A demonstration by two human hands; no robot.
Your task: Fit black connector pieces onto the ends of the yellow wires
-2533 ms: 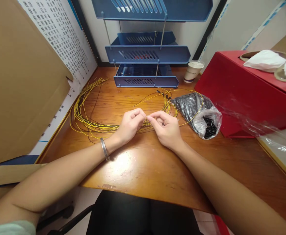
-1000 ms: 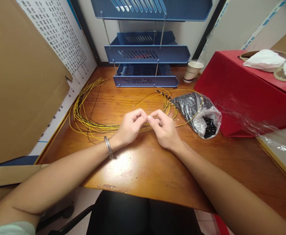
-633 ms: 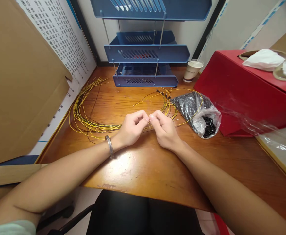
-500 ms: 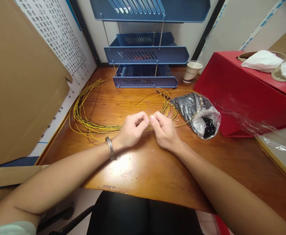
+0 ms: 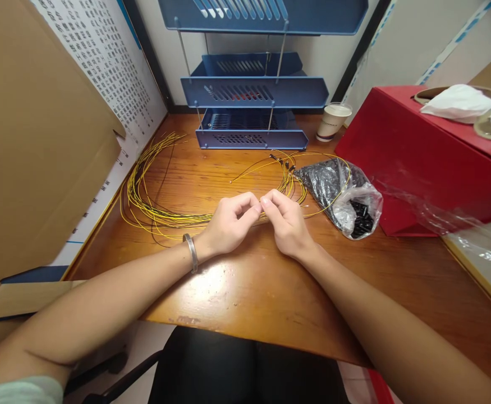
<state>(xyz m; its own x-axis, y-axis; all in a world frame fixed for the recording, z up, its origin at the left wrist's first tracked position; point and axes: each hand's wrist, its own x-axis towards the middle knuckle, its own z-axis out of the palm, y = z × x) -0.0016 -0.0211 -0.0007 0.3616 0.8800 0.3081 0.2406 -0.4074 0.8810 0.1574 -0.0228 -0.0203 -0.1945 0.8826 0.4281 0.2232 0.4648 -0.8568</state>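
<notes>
My left hand [image 5: 234, 221], with a metal bangle at its wrist, is closed in a pinch on what looks like the end of a thin wire. Fingertip to fingertip with it, my right hand [image 5: 289, 224] is pinched too; whatever it holds is too small and hidden to make out. Yellow and black wires [image 5: 138, 193] lie in a long loose coil on the left and pass behind both hands. Small black connectors [image 5: 286, 164] sit on wire ends beyond my right hand. A clear plastic bag [image 5: 323, 179] of small black parts lies open to the right.
A blue tiered letter tray [image 5: 251, 140] stands at the back of the wooden table [image 5: 228, 297], with a paper cup [image 5: 333, 122] beside it. At right is a red box [image 5: 422, 163] with white tissue on top. Cardboard [image 5: 38, 146] rises at left.
Both hands keep their pinch, fingertips together, with only a very slight shift. The whole view has moved a little; the wires and bag lie as before.
</notes>
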